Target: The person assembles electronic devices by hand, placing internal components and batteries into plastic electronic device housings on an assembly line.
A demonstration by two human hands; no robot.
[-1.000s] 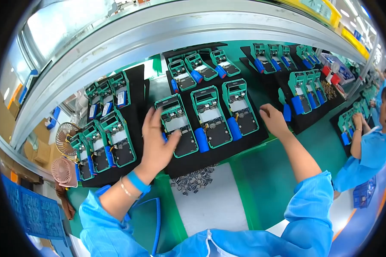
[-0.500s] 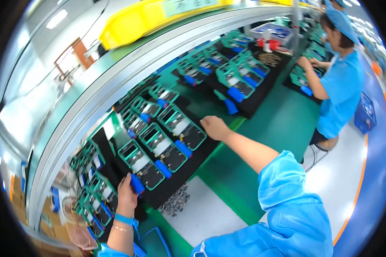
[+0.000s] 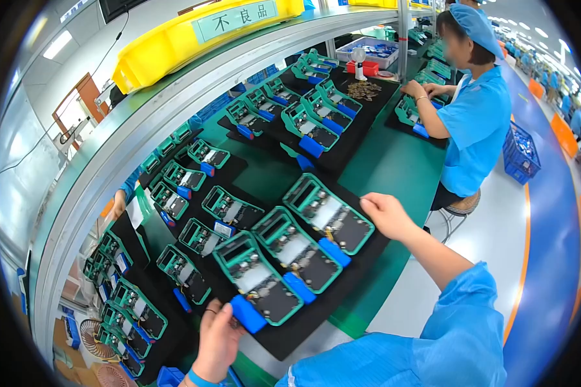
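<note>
Both my hands grip a flat black board at its ends, and it is tilted over the bench. Three green plastic housings lie on it side by side: a left one, a middle one and a right one. Each has a circuit board, wires and a dark panel inside. A blue block sits at the left housing's side, close to the fingers of my left hand. My right hand is closed on the board's right edge, its fingertips partly hidden.
More black boards with green housings stand behind and to the left. A yellow bin rests on the shelf overhead. At the right, a co-worker in blue handles a housing. A blue basket stands on the floor. Another person's hand shows at the left.
The board with its three housings has come away from the rows behind, toward me and to the right. Both hands have moved with it. The view has shifted too.
</note>
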